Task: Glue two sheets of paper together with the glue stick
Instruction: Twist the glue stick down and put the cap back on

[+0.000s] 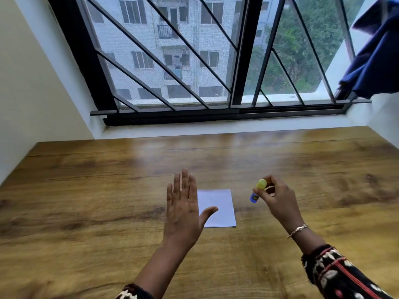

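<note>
A small white square of paper (220, 207) lies flat on the wooden table (86, 201) in front of me. My left hand (183, 209) hovers flat over its left edge, fingers spread, holding nothing, and hides part of the sheet. I cannot tell whether one sheet or two lie there. To the right of the paper, my right hand (277, 200) grips a glue stick (258, 190) with a blue body and a yellow cap, held tilted above the table.
A barred window (194, 61) with a dark sill runs along the far edge of the table. Blue cloth (375, 61) hangs at the upper right. A white wall (32, 93) closes off the left side.
</note>
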Motion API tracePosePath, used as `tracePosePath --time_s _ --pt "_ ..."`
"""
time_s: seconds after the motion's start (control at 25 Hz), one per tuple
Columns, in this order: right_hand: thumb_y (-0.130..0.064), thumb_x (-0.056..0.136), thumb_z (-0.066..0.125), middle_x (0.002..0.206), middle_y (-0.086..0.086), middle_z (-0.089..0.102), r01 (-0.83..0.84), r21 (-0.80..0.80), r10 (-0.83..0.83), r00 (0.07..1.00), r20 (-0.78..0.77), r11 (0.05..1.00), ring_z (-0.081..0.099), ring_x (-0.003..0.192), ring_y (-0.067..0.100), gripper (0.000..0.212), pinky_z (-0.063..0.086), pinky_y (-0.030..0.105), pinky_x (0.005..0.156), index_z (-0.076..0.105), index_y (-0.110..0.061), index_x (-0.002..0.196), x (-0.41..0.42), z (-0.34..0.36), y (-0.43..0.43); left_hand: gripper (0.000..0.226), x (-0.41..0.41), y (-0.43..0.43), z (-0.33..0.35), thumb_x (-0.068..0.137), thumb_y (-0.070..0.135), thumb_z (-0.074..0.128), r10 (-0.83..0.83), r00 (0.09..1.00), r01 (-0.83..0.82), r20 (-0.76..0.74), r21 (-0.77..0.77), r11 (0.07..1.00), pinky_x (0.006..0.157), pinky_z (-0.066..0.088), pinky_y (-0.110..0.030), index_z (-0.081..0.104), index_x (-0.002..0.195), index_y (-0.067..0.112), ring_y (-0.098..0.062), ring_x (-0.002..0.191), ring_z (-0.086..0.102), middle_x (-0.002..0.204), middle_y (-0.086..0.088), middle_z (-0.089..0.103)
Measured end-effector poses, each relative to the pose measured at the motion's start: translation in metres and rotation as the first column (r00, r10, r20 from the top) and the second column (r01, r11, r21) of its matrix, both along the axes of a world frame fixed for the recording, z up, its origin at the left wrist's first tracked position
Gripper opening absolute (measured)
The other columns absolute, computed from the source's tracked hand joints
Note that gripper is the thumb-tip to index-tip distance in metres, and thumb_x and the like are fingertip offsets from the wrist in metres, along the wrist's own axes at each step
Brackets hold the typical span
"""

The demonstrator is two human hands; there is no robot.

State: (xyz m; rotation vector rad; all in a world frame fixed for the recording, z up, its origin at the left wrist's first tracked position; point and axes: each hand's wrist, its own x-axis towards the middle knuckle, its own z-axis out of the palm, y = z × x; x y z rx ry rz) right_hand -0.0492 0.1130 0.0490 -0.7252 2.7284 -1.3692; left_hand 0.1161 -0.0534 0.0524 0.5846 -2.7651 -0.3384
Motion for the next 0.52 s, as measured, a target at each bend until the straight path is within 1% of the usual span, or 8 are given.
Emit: tracePosePath --time_s 0.04,0.08,0.12,0.24,0.36,0.52 --pt "-0.014 0.071 0.075 0.077 0.005 0.064 -0.002 0.013 0.002 1.000 0.004 1.000 0.060 0.065 0.020 0.021 0.043 0.028 0.055 0.056 -0.009 0.082 -0.001 -0.004 0.000 0.097 0.000 -0.001 -0.002 0.067 0.078 -0.012 0.003 1.000 -0.003 0.020 -0.006 1.000 0.107 -0.029 -0.029 -0.020 0.137 0.012 -0.033 0.137 -0.026 0.147 -0.006 -0.028" --pt "-0.014 0.071 0.075 0.077 0.006 0.065 -0.003 0.023 0.003 1.000 0.013 1.000 0.061 0.066 0.021 0.022 0.044 0.029 0.056 0.056 -0.010 0.081 -0.001 -0.007 0.000 0.097 0.000 -0.002 -0.002 0.065 0.078 -0.017 0.008 1.000 -0.008 0.025 0.002 1.000 0.106 -0.030 -0.029 -0.023 0.136 0.013 -0.031 0.136 -0.028 0.146 -0.006 -0.031" --pt "-0.014 0.071 0.075 0.077 0.006 0.065 -0.009 0.029 0.008 1.000 0.017 1.000 0.062 0.066 0.022 0.022 0.044 0.030 0.057 0.055 -0.011 0.081 -0.001 -0.010 0.000 0.097 -0.001 -0.003 -0.002 0.065 0.078 -0.017 0.011 0.999 -0.011 0.031 0.018 1.000 0.106 -0.030 -0.028 -0.023 0.136 0.013 -0.030 0.136 -0.029 0.146 -0.006 -0.031" --pt "-0.014 0.070 0.075 0.077 0.006 0.065 -0.019 0.054 0.018 0.999 0.027 0.998 0.061 0.065 0.020 0.023 0.041 0.026 0.055 0.055 -0.011 0.080 0.000 -0.016 0.000 0.096 -0.001 -0.004 -0.002 0.065 0.077 -0.015 0.022 0.998 -0.022 0.056 0.000 1.000 0.105 -0.031 -0.028 -0.025 0.136 0.012 -0.029 0.134 -0.032 0.145 -0.006 -0.032" --pt "-0.014 0.070 0.075 0.077 0.006 0.065 -0.025 0.070 0.023 0.999 0.030 0.997 0.061 0.066 0.021 0.023 0.040 0.025 0.054 0.055 -0.011 0.081 0.000 -0.020 0.001 0.098 -0.002 -0.004 -0.003 0.061 0.078 -0.021 0.034 0.996 -0.035 0.078 0.010 0.999 0.104 -0.032 -0.028 -0.027 0.135 0.013 -0.029 0.133 -0.035 0.144 -0.005 -0.035" --pt "-0.014 0.070 0.076 0.080 0.009 0.066 -0.041 0.064 0.038 0.998 0.045 0.997 0.062 0.068 0.024 0.025 0.047 0.035 0.060 0.055 -0.009 0.084 0.000 -0.020 0.001 0.099 -0.003 -0.003 -0.002 0.059 0.079 -0.023 0.036 0.994 -0.041 0.107 0.037 0.998 0.103 -0.033 -0.026 -0.029 0.134 0.014 -0.026 0.132 -0.037 0.143 -0.004 -0.036"
